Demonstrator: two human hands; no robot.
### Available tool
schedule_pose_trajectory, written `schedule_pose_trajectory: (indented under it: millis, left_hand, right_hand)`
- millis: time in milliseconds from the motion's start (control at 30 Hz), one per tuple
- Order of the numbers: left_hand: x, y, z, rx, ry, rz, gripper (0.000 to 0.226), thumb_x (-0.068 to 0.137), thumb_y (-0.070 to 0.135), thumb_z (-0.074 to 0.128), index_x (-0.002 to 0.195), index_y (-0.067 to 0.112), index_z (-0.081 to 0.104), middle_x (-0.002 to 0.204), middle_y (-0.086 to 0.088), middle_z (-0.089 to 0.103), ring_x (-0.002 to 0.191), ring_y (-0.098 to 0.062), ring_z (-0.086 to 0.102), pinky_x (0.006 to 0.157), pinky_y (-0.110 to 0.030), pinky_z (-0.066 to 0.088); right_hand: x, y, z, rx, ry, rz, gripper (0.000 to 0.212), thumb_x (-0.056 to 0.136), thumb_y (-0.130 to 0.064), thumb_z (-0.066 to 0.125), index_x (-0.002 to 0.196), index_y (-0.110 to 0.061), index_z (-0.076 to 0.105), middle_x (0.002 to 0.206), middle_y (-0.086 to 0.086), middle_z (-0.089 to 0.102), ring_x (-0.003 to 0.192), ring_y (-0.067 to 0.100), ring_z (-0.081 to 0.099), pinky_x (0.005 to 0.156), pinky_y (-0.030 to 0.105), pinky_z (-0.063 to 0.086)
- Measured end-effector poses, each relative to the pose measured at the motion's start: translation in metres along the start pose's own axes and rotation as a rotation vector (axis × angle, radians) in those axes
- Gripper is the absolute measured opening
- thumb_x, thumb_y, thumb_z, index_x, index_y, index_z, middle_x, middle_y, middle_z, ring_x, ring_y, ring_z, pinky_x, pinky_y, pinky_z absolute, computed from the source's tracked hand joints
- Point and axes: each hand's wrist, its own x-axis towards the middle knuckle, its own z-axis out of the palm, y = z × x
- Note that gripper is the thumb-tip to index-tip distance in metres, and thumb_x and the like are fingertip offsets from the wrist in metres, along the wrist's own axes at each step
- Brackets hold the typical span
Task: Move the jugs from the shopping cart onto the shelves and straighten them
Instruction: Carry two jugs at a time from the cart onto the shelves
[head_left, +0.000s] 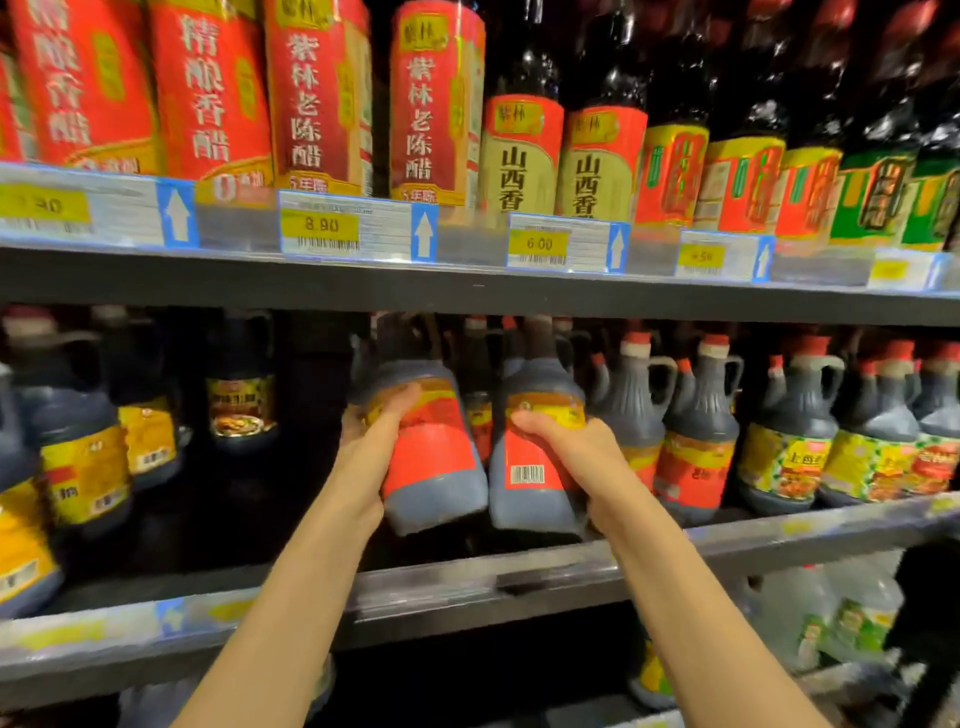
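Bare forearms reach up from the bottom edge toward the middle shelf (467, 582). The left hand (371, 447) wraps its fingers around the side of the left jug (431, 447), thumb lying across the yellow band of its label. The right hand (576, 452) is clasped the same way around the right jug (535, 457), thumb on the label's top edge. Both jugs are dark, filled with brown liquid, with red labels; the right one shows a barcode. They sit side by side, almost touching, tilted slightly, bases at or just above the shelf front; whether they rest on it is unclear. Beyond, more handled jugs (698, 415) stand in rows, and the upper shelf (467, 291) carries price tags (358, 226) and red-labelled bottles (431, 104).
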Motion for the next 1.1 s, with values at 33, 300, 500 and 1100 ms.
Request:
schedule_pose_trajectory:
  millis: [33,300,500,1100]
  left_hand:
    - [0.005,-0.001,0.003,0.028,0.019,0.043,0.046,0.082,0.024,0.067,0.119,0.017,0.041,0.094,-0.003,0.058,0.072,-0.012,0.059,0.052,-0.024,0.049]
    - [0.022,-0.023,0.001,0.389,0.029,0.199,0.091,0.039,0.045,0.081,0.113,0.033,0.031,0.114,-0.001,0.057,0.105,-0.023,0.059,0.093,-0.047,0.049]
    - [0.013,-0.037,-0.001,0.456,-0.006,0.22,0.087,0.056,0.03,0.088,0.121,0.031,0.03,0.119,-0.001,0.054,0.109,-0.021,0.055,0.095,-0.043,0.047]
    - [-0.028,-0.033,-0.012,0.778,-0.027,0.219,0.096,0.072,0.041,0.075,0.142,0.028,0.011,0.129,-0.006,0.053,0.109,-0.024,0.056,0.086,-0.033,0.046]
  right_hand:
    - [0.01,0.004,0.005,-0.008,0.042,-0.03,0.044,0.072,-0.027,0.079,0.106,-0.012,0.057,0.086,0.004,0.066,0.07,0.015,0.063,0.059,0.028,0.049]
    - [0.025,0.037,0.028,-0.259,0.264,-0.179,0.101,0.05,-0.041,0.086,0.133,-0.008,0.037,0.126,0.013,0.052,0.119,0.03,0.05,0.098,0.04,0.044]
    - [0.026,0.051,0.027,-0.265,0.262,-0.26,0.1,0.057,-0.028,0.087,0.137,-0.006,0.031,0.134,0.015,0.041,0.126,0.03,0.04,0.102,0.038,0.04]
    - [0.014,0.057,-0.004,-0.38,0.022,-0.208,0.105,0.066,-0.023,0.084,0.143,-0.005,0.015,0.141,0.013,0.044,0.127,0.028,0.047,0.1,0.037,0.042]
